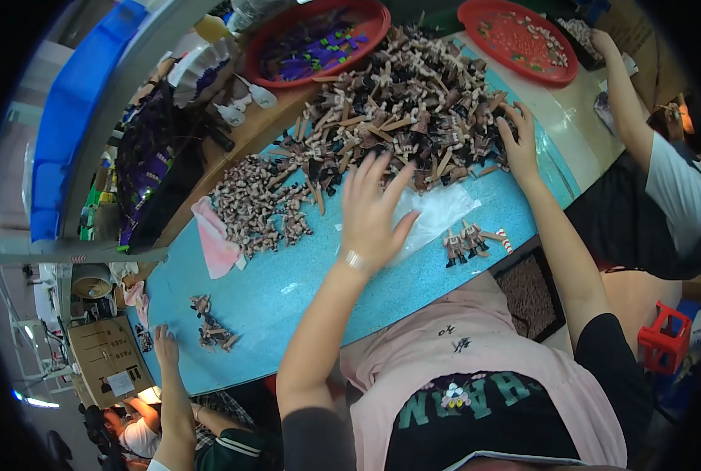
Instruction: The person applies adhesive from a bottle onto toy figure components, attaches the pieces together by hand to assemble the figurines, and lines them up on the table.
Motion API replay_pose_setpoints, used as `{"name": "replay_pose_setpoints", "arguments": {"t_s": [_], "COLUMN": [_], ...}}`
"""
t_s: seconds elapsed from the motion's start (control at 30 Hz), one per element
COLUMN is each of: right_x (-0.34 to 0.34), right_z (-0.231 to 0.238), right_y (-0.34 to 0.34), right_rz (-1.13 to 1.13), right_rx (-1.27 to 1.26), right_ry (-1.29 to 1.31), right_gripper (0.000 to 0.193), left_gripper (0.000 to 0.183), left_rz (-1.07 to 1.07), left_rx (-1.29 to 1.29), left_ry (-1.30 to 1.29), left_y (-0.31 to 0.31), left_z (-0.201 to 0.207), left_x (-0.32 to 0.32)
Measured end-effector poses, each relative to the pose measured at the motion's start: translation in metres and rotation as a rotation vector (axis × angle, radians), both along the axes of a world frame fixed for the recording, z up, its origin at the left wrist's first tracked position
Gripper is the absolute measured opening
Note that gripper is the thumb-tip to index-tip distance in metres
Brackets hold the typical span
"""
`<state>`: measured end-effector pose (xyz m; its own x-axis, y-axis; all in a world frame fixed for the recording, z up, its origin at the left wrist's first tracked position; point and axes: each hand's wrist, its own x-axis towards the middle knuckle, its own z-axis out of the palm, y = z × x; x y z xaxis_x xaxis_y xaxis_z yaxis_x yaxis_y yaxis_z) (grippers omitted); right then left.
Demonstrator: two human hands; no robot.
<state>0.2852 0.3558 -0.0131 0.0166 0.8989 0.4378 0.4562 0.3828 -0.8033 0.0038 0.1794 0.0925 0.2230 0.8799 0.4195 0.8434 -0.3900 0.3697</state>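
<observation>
1. Blue tabletop [276, 306]: brown figure pile [413, 102], far side.
2. Left hand [372, 216]: spread wide, nothing visibly held, over pile's near edge.
3. Right hand [520, 147]: half-curled at pile's right edge; hold, can't tell.

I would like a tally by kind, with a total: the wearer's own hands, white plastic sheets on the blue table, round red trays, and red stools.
Left hand and right hand: 2
White plastic sheet: 1
Left red tray and right red tray: 2
Red stool: 1
Total: 6
</observation>
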Motion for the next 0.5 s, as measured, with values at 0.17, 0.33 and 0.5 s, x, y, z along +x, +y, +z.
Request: {"name": "replay_pose_setpoints", "arguments": {"t_s": [0.17,0.33,0.5], "right_x": [-0.015,-0.037,-0.05], "right_z": [0.015,0.015,0.013], "right_y": [-0.013,-0.028,-0.033], "right_rz": [-0.089,-0.08,-0.109], "right_rx": [0.059,0.076,0.132], "right_ry": [-0.036,-0.047,-0.129], "right_gripper": [0.035,0.037,0.039], "left_gripper": [0.087,0.048,0.046], "left_rz": [-0.098,-0.108,-0.091], "left_rx": [-0.008,0.189,0.256], "left_ry": [0.236,0.273,0.323], "left_y": [0.086,0.097,0.099], "left_z": [-0.021,-0.037,-0.039], "left_x": [0.027,0.001,-0.005]}}
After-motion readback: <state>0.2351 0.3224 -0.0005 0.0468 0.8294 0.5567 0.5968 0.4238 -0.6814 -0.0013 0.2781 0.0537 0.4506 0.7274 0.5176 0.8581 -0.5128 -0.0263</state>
